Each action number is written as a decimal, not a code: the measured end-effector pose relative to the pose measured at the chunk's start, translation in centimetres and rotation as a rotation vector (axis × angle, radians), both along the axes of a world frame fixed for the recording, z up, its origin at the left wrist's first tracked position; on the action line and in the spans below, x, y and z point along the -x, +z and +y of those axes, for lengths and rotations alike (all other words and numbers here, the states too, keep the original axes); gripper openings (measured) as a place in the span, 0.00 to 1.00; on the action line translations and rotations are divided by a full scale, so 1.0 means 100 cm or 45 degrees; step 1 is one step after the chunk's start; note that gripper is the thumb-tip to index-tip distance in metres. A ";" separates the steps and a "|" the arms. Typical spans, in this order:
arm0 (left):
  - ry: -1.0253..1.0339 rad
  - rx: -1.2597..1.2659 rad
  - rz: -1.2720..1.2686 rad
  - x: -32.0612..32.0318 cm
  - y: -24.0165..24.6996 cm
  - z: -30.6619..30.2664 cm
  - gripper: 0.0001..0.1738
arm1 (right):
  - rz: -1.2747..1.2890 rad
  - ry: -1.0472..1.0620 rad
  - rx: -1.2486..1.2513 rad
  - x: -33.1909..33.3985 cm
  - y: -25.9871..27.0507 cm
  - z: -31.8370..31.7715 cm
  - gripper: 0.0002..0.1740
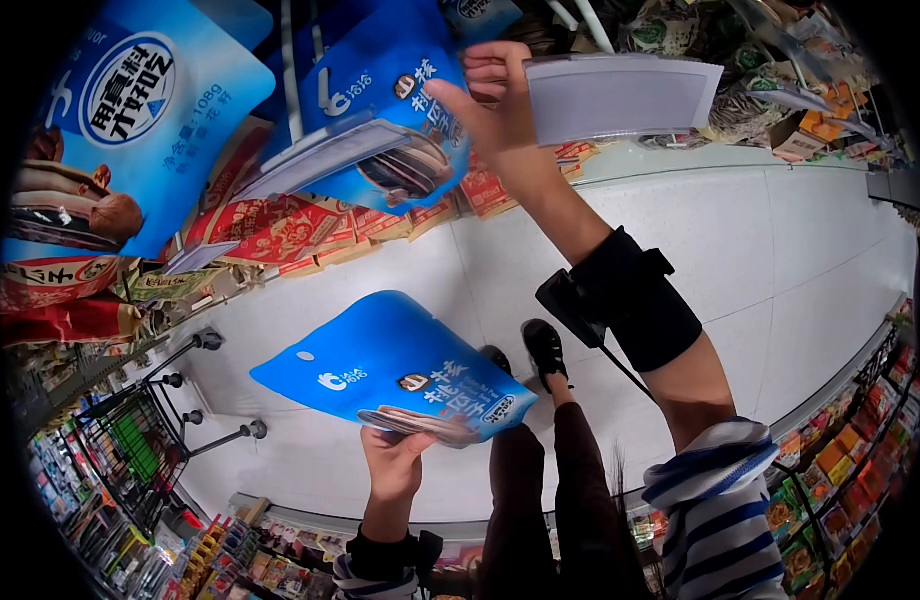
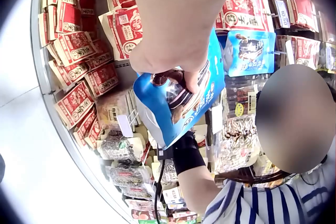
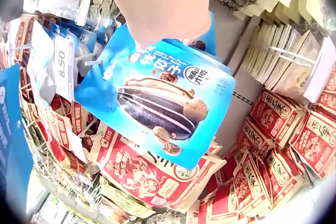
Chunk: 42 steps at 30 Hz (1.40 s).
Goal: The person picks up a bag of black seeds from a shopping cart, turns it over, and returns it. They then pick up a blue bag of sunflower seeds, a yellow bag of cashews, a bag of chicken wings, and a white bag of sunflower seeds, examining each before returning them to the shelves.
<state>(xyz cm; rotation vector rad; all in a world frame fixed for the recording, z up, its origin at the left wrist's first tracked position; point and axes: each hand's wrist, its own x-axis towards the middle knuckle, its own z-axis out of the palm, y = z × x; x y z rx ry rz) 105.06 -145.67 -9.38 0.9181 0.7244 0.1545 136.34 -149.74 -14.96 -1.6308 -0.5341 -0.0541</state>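
My left hand [image 1: 395, 465] grips a blue bag of sunflower seeds [image 1: 400, 350] by its lower edge, thumb on the front, in front of my legs. Striped seeds are printed on it; in the left wrist view the fingers bend over the bag [image 2: 202, 95]. My right hand [image 1: 505, 115] is raised at the rack, pinching the side edge of a matching blue bag [image 1: 390, 60]. Its thumb lies over the front, and the other fingers are curled at the edge. In the right wrist view this hanging bag [image 3: 152, 103] shows seeds and walnuts, with its hook at one corner.
Another large blue bag [image 1: 150, 130] hangs close at the upper left. A clear price holder [image 1: 310, 155] juts across the hanging bag, and a blank one [image 1: 620, 95] is beside my right hand. Red bags [image 1: 290, 230] fill the shelf below. A shopping cart [image 1: 130, 450] stands at left.
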 end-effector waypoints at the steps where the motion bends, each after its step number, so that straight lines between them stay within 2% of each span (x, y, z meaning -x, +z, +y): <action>1: -0.002 0.006 0.008 0.001 0.000 0.000 0.23 | 0.032 0.021 -0.013 -0.001 0.000 0.000 0.28; 5: 0.002 0.021 0.020 0.001 0.000 -0.001 0.23 | -0.020 0.042 -0.007 0.001 -0.005 0.002 0.29; 9: 0.051 0.030 -0.023 -0.004 0.004 -0.004 0.22 | 0.213 0.150 0.119 0.009 -0.005 0.001 0.26; 12: 0.041 0.013 -0.036 -0.005 0.004 -0.004 0.22 | 0.010 0.236 0.264 0.011 0.003 0.002 0.18; 15: 0.043 0.013 -0.042 -0.005 0.003 -0.004 0.22 | 0.389 0.215 0.289 0.015 0.007 0.013 0.13; 21: 0.028 0.012 -0.025 -0.004 0.001 -0.001 0.23 | 0.441 0.072 0.058 0.013 0.020 0.029 0.15; 25: -0.006 -0.002 -0.035 -0.009 0.005 0.002 0.24 | 0.522 0.145 -0.303 0.003 0.012 0.042 0.16; 27: -0.094 -0.051 -0.055 -0.004 -0.001 0.008 0.25 | 0.424 -0.007 -0.106 0.002 0.004 0.046 0.15; 29: -0.056 -0.035 0.002 -0.005 0.001 0.008 0.21 | 0.428 -0.049 -0.015 0.002 -0.001 0.048 0.16; 31: -0.042 -0.045 0.029 -0.012 0.003 0.006 0.17 | 0.539 0.011 -0.020 0.007 0.016 0.035 0.16; 34: -0.098 -0.117 0.080 -0.015 0.000 0.009 0.15 | 0.374 -0.144 0.098 0.008 0.005 0.025 0.18; 35: -0.153 -0.145 0.076 -0.019 0.001 0.011 0.14 | 0.223 -0.120 -0.060 0.015 0.010 0.012 0.20; 38: -0.132 -0.160 0.110 -0.021 -0.006 0.018 0.15 | 0.448 -0.054 -0.434 0.036 0.028 -0.020 0.20; 42: -0.187 -0.144 0.109 -0.032 -0.012 0.029 0.17 | 0.734 0.465 -0.329 0.062 0.039 -0.044 0.20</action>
